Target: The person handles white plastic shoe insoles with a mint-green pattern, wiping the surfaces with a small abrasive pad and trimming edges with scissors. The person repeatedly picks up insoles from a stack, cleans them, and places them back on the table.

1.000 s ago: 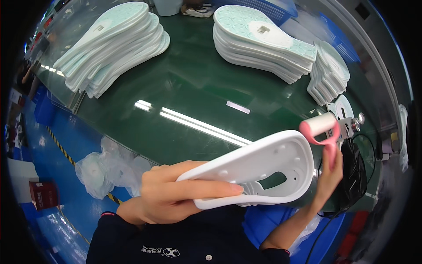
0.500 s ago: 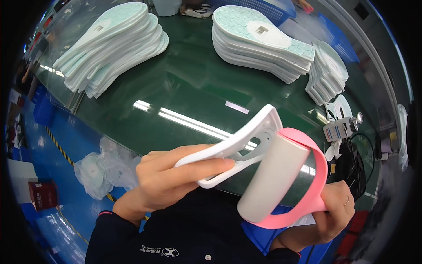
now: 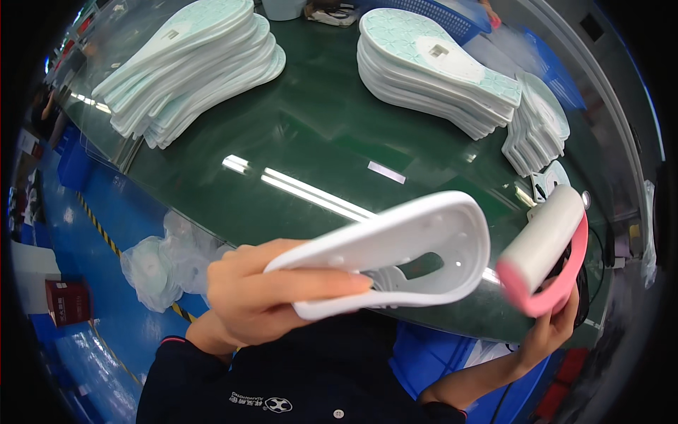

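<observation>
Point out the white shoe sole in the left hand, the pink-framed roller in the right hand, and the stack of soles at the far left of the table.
white shoe sole [image 3: 417, 233]: head view, its upper face.
pink-framed roller [image 3: 540, 244]: head view, white drum.
left stack of soles [image 3: 191, 63]: head view, top sole.

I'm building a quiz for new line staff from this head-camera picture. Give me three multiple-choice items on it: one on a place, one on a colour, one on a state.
1. Where is the lint roller?
A. lying on the table
B. in the right hand
C. on a stack of soles

2. What colour is the roller's frame?
A. pink
B. green
C. black

3. How is the white sole held?
A. flat on the table
B. pressed under the roller
C. lifted off the table in the left hand

Key: 1 B, the right hand grips its handle. 2 A, the frame around the white drum is pink. 3 C, the left hand pinches it above the green table, apart from the roller.
</observation>
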Motion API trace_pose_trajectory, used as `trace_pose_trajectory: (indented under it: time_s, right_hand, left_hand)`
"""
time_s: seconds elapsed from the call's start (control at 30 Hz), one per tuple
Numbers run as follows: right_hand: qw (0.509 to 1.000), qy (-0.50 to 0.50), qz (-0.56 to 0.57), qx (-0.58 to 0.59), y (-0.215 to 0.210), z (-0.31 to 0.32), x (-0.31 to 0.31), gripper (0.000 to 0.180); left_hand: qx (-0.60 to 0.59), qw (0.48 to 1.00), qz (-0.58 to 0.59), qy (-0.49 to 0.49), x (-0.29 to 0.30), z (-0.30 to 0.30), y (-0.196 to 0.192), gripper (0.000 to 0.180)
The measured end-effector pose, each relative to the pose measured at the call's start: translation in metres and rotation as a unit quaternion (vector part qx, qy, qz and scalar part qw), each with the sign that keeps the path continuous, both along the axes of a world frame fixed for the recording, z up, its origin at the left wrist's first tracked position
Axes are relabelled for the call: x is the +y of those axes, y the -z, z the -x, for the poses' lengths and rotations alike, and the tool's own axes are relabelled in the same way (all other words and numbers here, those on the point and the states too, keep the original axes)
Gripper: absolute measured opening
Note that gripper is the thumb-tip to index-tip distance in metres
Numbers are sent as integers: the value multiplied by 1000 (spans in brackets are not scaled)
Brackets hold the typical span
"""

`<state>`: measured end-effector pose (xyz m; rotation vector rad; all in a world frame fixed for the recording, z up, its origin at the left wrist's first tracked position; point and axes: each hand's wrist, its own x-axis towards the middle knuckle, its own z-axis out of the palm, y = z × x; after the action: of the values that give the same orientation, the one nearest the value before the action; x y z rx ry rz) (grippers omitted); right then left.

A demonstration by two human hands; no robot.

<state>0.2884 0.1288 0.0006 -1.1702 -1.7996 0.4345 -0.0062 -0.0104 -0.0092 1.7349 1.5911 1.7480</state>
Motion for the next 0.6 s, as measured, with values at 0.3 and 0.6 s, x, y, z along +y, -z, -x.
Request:
trace_pose_trajectory:
  time_s: [0.3, 0.6]
  right_hand:
    - [986, 106, 107, -63, 72, -23, 69, 35]
    - [984, 21, 122, -128, 71, 33, 27, 28]
  left_hand:
    - [-21, 995, -9, 97, -7, 3, -10, 28]
    - [-77, 997, -13, -12, 2, -10, 1, 28]
